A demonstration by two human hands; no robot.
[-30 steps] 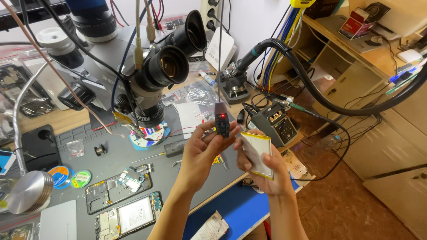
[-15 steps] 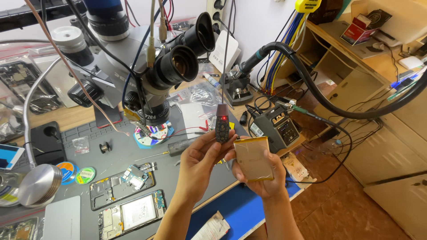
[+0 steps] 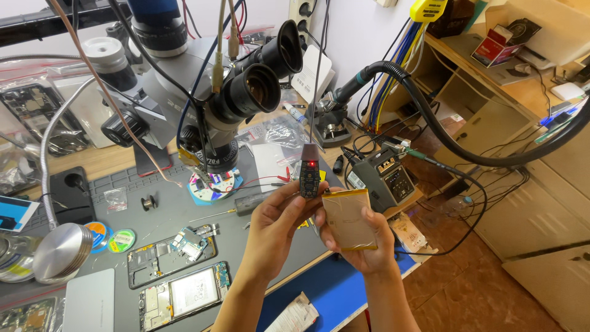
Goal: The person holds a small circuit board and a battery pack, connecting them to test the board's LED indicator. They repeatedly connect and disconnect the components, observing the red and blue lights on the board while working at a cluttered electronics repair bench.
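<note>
At a cluttered electronics repair bench, my left hand point(image 3: 276, 224) grips a small dark tester module point(image 3: 309, 172) between thumb and fingers, upright, its long axis near vertical and a red light glowing near its top. My right hand point(image 3: 362, 246) is closed around a flat gold-coloured battery pack point(image 3: 349, 218), cradled from beneath with the thumb along its left edge, the pack's long axis running up and away from me, tilted slightly. The module stands just left of and above the pack's upper left corner; its lower end and that corner look to be touching or nearly so, though I cannot tell for certain. Both things are held in the air over the near edge of the grey work mat point(image 3: 166, 215), in front of the stereo microscope point(image 3: 233, 98). Opened phones point(image 3: 178, 270) lie on the mat to my left, and a soldering station point(image 3: 387, 178) sits just beyond the pack, to the right
</note>
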